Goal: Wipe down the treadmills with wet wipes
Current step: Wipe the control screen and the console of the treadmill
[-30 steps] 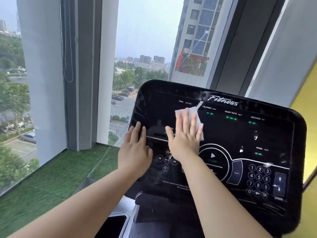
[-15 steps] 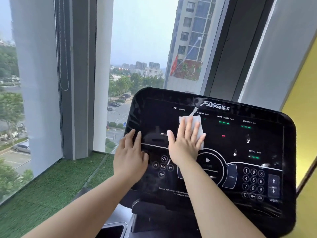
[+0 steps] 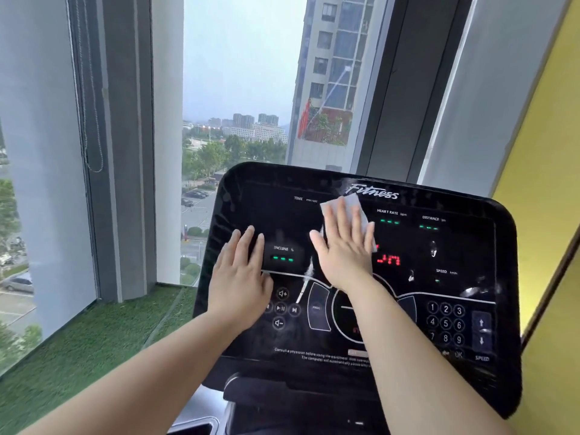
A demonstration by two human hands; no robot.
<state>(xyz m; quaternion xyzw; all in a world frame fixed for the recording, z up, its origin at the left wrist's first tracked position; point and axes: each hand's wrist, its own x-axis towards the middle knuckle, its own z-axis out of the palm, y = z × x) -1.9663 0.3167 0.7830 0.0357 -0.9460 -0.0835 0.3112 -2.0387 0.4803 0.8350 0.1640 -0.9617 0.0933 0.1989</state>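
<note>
Wet wipe [image 3: 354,206]: white sheet lying flat on the treadmill console [image 3: 464,246], near the middle of its top edge, just under the Fitness logo [image 3: 372,192].
Right hand [image 3: 345,249]: fingers straight and slightly spread, palm pressing the wipe to the panel.
Left hand [image 3: 240,274]: flat, fingers close together, resting by the console's left edge beside the incline readout [image 3: 283,253].
Handling: probably light, limp and damp; likely to bunch if pinched, so flat palm pressure suits it.
Room: bare glossy panel runs toward the right edge and top right corner; the keypad [image 3: 445,324] at lower right may register presses.
</note>
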